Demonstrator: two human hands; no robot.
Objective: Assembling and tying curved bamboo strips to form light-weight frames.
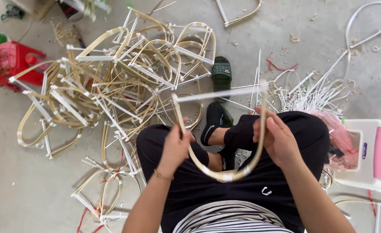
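Here, above a lap in black trousers, the left hand (176, 144) and right hand (277, 138) each pinch one side of a bent bamboo hoop (225, 174), fingertips hidden behind the strip; beyond, a tangled pile of similar frames (113, 73) overlaps confusingly, and a pink stool (371, 153) is cut off at right.

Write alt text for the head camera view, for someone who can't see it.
Seen from above, a seated person's left hand and right hand hold a U-shaped bent bamboo strip frame with a white crossbar over their lap. A heap of similar bamboo frames lies on the grey concrete floor ahead.
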